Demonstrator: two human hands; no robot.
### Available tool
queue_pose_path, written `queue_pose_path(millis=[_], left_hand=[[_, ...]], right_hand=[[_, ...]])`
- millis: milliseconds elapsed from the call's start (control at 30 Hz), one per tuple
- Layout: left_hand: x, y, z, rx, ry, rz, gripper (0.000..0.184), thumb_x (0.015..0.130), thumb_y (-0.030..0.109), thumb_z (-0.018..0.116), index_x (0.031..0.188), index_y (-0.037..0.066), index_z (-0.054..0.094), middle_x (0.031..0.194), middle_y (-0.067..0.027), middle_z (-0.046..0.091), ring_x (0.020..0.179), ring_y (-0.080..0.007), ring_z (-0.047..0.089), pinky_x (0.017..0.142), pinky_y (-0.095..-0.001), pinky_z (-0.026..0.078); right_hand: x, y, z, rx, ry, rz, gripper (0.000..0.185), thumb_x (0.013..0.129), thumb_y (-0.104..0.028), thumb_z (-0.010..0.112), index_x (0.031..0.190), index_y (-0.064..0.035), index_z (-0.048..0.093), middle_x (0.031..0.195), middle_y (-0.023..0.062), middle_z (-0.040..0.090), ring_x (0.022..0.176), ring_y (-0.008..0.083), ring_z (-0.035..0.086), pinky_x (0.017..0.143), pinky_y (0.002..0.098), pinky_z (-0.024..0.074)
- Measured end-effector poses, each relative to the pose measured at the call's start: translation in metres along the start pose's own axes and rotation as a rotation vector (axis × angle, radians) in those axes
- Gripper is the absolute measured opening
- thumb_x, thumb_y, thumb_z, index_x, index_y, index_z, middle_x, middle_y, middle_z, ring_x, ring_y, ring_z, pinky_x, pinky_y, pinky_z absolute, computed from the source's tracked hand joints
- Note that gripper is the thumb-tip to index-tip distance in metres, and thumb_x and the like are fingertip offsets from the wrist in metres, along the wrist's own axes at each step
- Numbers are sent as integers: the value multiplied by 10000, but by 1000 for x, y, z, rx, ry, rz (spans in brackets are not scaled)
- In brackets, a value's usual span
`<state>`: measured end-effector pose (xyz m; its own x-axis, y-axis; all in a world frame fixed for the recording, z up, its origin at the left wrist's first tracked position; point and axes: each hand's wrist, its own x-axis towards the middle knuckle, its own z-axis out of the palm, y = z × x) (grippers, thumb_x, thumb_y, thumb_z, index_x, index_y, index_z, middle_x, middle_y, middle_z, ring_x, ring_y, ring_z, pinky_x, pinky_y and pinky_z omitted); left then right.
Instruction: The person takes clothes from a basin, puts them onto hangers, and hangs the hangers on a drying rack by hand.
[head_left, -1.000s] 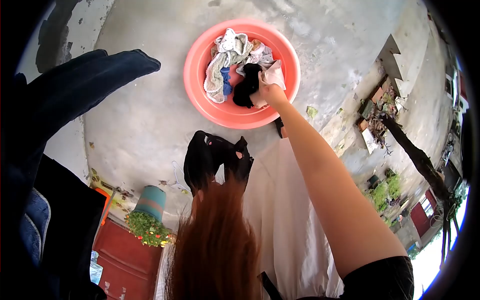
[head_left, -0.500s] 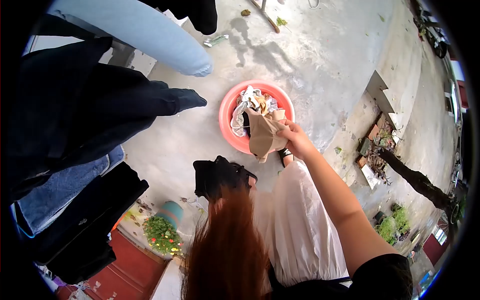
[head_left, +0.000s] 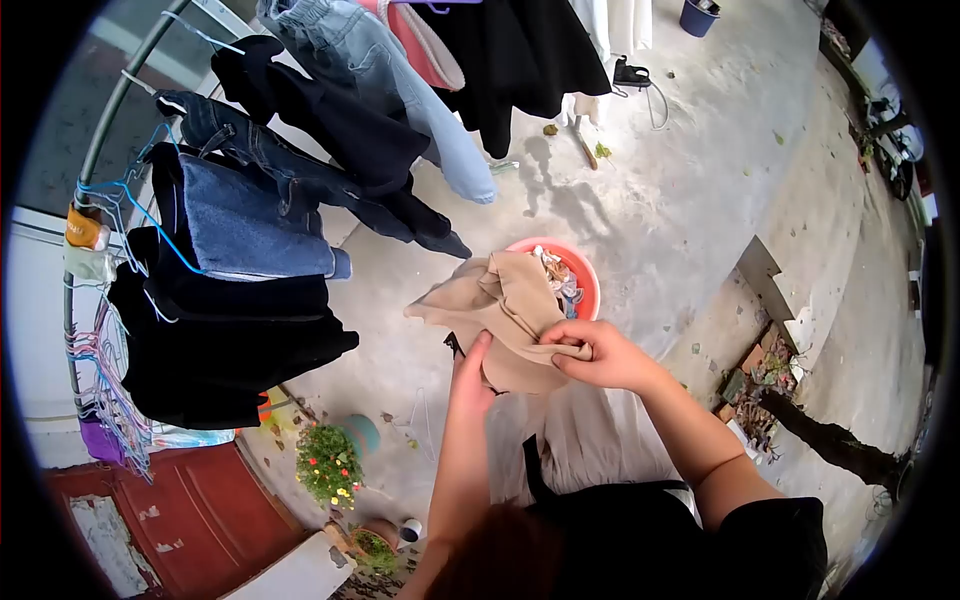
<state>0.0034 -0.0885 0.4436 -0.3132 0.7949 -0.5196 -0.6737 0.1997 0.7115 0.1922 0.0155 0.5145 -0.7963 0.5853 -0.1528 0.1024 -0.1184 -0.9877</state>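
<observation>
A beige garment (head_left: 500, 310) is spread between my two hands in front of my body; its exact kind is unclear. My left hand (head_left: 473, 378) supports its lower left part, with the thumb in front and the fingers hidden behind the cloth. At the right edge, my right hand (head_left: 598, 357) pinches a fold. Partly covered by the garment, a pink basin (head_left: 592, 285) stands on the ground with crumpled laundry (head_left: 556, 270) inside.
At the left, a curved metal rail (head_left: 112, 115) carries hanging clothes, among them light blue jeans (head_left: 440, 130) and a blue towel (head_left: 250, 225). Bare hangers (head_left: 105, 375) cluster lower down. Potted flowers (head_left: 328, 465) stand at lower left, and a tree trunk (head_left: 830, 435) at right.
The beige garment has come up from the basin and is spread out. My left hand has come into view and holds it too. The view has shifted, showing more of the hanging clothes.
</observation>
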Motion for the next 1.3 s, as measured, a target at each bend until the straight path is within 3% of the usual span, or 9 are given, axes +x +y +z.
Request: queue_pose_path(millis=[167,267,467,567,700,900,1067,1133,1300], left_hand=[[-17,26,41,182,130,299,510,883,210,611,1291,-21,412,1234,-126,531,1090,-210,542,922,-330,443],[-26,43,51,323,192,360,469,869,228,636,1215,-51,487,1143,-129,590,1002,-197,584,863,-316,473],[-35,52,80,539,59,425,296,819,116,687,1057,-44,610,1015,-111,656,897,-161,619,795,-281,483],[-39,48,97,613,-42,485,308,802,91,699,1068,-35,609,1021,-106,656,900,-156,618,802,-284,481],[-38,48,91,626,-56,441,376,779,106,724,1102,-27,585,1041,-91,645,935,-156,608,823,-281,474],[-52,79,92,797,-309,423,454,754,108,744,1146,-20,553,1077,-89,628,973,-159,593,854,-301,469],[-55,97,92,916,-448,377,527,738,166,757,1180,-16,534,1130,-106,597,1044,-193,560,910,-314,437],[-58,108,90,966,-454,333,541,736,179,759,1185,-17,530,1130,-110,597,1047,-199,559,912,-316,437],[-46,121,70,926,-416,502,515,718,229,765,1116,-33,570,1087,-153,628,1006,-260,601,873,-330,466]], right_hand=[[-12,3,-16,-208,118,-70,250,812,-128,610,1045,-40,595,847,79,627,781,188,589,709,288,459],[-13,-12,-43,-546,-99,272,306,794,-166,638,1076,-55,593,970,109,623,816,237,600,733,312,479],[-22,-48,-40,-499,181,-368,642,772,-238,694,1316,-40,415,1262,169,477,1084,288,527,941,360,423],[-5,-35,-33,-195,150,-296,752,791,-266,694,1388,-27,305,1285,189,457,1168,285,475,989,364,375],[25,-4,-41,102,254,2,697,864,-381,596,1398,-35,312,1245,161,479,1100,214,500,925,306,399],[36,-12,-55,73,57,445,495,900,-480,407,1331,-238,435,1161,21,560,924,110,559,425,306,451],[64,34,-51,60,-104,306,509,898,-434,472,1346,-199,415,1195,59,540,1011,153,554,599,331,533],[51,-21,-45,177,-130,375,632,830,-400,629,1259,41,487,1216,157,546,1119,189,522,871,333,467],[55,-21,-41,148,160,256,303,808,-214,686,1025,-45,559,911,37,600,841,116,557,735,252,462]])
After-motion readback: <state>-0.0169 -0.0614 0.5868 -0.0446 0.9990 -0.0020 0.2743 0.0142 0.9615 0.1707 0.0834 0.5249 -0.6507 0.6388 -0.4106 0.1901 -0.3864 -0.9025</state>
